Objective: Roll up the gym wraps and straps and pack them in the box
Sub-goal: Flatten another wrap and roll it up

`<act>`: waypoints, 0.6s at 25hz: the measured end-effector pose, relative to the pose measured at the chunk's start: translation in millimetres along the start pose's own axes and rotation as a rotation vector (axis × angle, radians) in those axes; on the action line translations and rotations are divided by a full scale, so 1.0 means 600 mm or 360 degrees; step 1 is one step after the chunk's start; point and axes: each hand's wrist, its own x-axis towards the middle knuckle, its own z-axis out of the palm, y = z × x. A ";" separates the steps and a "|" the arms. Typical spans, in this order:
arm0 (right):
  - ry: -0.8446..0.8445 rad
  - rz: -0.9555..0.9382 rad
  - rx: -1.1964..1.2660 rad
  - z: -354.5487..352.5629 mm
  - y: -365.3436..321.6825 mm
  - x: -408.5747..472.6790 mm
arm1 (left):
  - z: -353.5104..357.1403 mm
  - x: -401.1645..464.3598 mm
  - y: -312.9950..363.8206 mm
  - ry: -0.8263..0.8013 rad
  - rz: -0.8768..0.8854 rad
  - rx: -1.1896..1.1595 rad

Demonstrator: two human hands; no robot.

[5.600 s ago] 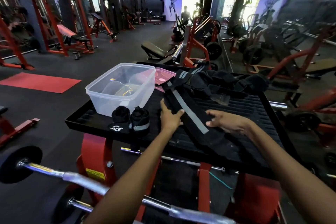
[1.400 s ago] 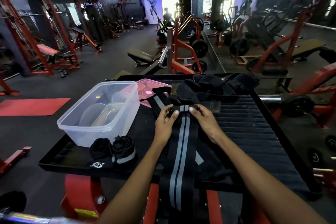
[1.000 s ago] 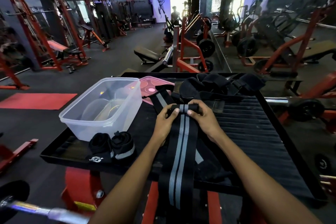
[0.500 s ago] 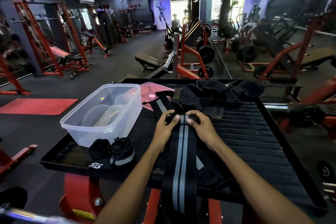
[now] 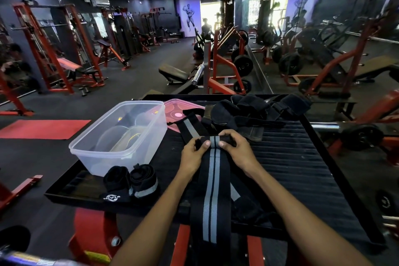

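A long black wrap with two grey stripes (image 5: 211,190) lies lengthwise on the black platform (image 5: 302,168) and hangs over its near edge. Its far end is curled into a small roll. My left hand (image 5: 193,155) and my right hand (image 5: 236,152) pinch that roll from either side, thumbs on top. To the left stands the clear plastic box (image 5: 121,136), nothing inside it. Two rolled black wraps (image 5: 131,181) sit in front of the box. A second striped wrap (image 5: 191,127) lies beyond my hands.
A pink lid (image 5: 179,112) lies behind the box. A heap of black straps and gloves (image 5: 248,112) fills the platform's far side. A barbell (image 5: 21,259) crosses the lower left. Red gym machines and a red mat (image 5: 43,128) surround the platform.
Over the last seconds both hands moved to the far end of the striped wrap and curled it into a small roll. In the last half second they barely shifted.
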 end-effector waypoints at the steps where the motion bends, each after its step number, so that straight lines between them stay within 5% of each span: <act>1: 0.0003 0.0036 0.0001 0.000 0.001 0.000 | -0.002 0.000 0.001 0.0006 0.0032 -0.0002; 10: 0.0052 -0.0039 -0.0011 -0.003 -0.007 -0.002 | 0.000 -0.003 -0.003 -0.0043 -0.0014 0.0025; 15: 0.0009 0.0062 -0.0031 -0.001 -0.002 -0.002 | -0.005 -0.001 0.000 -0.0016 0.0185 0.0106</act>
